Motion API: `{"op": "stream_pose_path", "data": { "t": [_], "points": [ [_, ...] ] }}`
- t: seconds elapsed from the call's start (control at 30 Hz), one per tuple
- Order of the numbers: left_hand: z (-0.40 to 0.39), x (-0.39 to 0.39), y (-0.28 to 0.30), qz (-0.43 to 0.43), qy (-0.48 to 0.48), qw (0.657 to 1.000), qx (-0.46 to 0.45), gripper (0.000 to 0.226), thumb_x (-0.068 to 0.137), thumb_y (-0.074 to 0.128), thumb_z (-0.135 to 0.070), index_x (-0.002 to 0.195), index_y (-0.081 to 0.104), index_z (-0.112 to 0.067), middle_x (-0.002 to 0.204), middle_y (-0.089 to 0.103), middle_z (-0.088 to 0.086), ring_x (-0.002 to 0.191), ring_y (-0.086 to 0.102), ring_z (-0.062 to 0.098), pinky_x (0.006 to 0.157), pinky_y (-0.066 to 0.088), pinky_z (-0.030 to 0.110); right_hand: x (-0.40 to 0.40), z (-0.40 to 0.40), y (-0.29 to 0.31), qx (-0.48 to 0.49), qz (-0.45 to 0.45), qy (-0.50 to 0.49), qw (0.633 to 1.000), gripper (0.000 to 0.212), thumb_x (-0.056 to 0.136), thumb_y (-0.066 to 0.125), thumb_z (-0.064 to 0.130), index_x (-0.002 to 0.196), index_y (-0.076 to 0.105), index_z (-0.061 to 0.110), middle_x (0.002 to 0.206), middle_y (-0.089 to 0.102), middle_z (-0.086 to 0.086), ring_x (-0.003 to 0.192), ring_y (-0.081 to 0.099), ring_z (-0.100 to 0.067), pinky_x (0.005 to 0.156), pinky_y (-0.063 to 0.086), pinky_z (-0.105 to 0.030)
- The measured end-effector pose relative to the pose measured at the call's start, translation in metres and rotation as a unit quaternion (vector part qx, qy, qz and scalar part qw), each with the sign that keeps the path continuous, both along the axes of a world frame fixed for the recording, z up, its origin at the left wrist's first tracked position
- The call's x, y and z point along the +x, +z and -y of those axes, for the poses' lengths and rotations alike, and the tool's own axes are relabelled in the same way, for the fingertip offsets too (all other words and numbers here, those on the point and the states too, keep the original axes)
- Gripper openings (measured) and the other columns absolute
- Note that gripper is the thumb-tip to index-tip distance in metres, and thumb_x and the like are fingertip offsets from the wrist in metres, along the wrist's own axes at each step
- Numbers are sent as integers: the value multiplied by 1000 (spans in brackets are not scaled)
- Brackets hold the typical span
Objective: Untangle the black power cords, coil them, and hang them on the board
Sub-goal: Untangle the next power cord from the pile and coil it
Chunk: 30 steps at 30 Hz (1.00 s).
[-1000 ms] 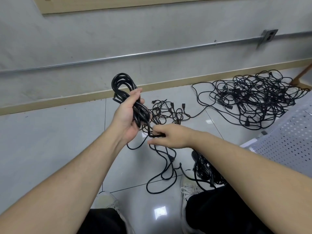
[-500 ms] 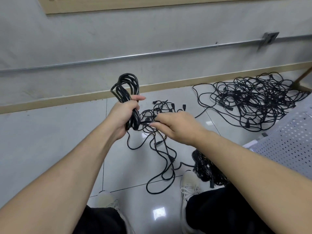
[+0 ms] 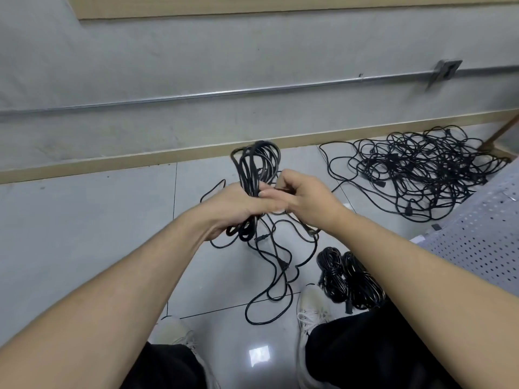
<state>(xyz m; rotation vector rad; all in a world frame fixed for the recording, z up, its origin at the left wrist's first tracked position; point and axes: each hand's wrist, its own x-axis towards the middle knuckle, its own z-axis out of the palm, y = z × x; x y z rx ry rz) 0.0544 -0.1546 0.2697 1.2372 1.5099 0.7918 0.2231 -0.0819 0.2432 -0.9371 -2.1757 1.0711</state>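
black coil [image 3: 257,167] gripped in left fingers [image 3: 266,192]

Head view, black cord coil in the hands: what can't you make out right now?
- Where the left hand grips the looped black cord coil: its own back hides the fingers.
- What the right hand pinches: blurred.
- Grey perforated metal board: cut off by the right edge.
- Plugs in the tangled black cord pile: too small.

Inspected all I can see: no legible text, label, brand, number or sign on any surface before me.
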Motion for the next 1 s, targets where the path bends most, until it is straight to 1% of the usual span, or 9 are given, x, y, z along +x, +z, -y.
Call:
{"op": "stream_pose_path", "data": {
  "t": [0.1,0.2,0.33,0.43,0.53,0.67,0.77,0.87,1.0],
  "points": [
    [-1,5,-9,-89,11,996,9,16,75,80,-19,72,65,-21,74,58,-4,71,51,13,72,39,33,4,0,7,-50,-1,14,999,40,87,78,40,71,46,21,60,42,10,57,34,-8,56,32,-28],
    [-3,9,-8,-70,113,991,26,4,83,68,-13,79,69,-14,70,56,-1,67,46,15,65,37,28,15,-2,16,-144,-30,0,989,33,88,76,41,87,53,17,64,43,1,58,36,-16,46,32,-25],
    [-4,-3,-7,-81,178,979,61,16,90,64,-12,79,62,-1,61,48,0,54,38,12,47,29,21,33,-6,21,-172,21,-6,985,25,90,77,27,86,56,15,72,42,-9,60,42,-19,49,43,-28],
    [-3,-5,-13,-107,150,983,22,21,89,62,-21,78,57,-4,66,42,4,64,34,20,59,27,33,34,-4,28,-192,-34,-7,981,19,90,77,22,81,61,16,65,39,-2,56,35,-14,48,32,-24],
    [-1,2,-17,-129,95,987,-13,22,81,56,-32,80,57,-11,69,47,3,68,40,22,66,32,35,29,0,36,-216,-121,-47,968,18,88,78,21,74,67,19,61,42,0,51,36,-11,46,33,-22],
    [0,12,-13,-114,18,993,-4,15,71,56,-27,76,68,-22,55,49,-13,62,46,16,61,35,28,26,0,37,-204,-166,-137,955,20,81,84,31,80,71,16,68,54,-1,63,46,-14,60,39,-29],
    [1,17,-11,-75,-47,995,35,17,67,56,-25,73,71,-30,66,57,-8,70,53,14,67,41,29,22,-1,35,-201,-190,-177,945,34,77,88,33,87,59,16,82,55,-4,76,49,-15,71,40,-30],
    [2,23,-14,-34,-94,994,38,15,71,60,-21,75,72,-29,65,59,-6,68,56,13,60,44,23,15,0,29,-227,-217,-175,933,43,79,87,27,81,45,23,82,53,-3,80,52,-18,72,42,-37],
    [5,23,-15,3,-101,994,43,14,72,60,-16,78,71,-21,60,61,-7,63,57,12,61,44,24,14,1,32,-331,-246,-143,900,54,84,83,18,118,42,24,77,66,-3,70,66,-20,70,57,-36]
  ]
}}
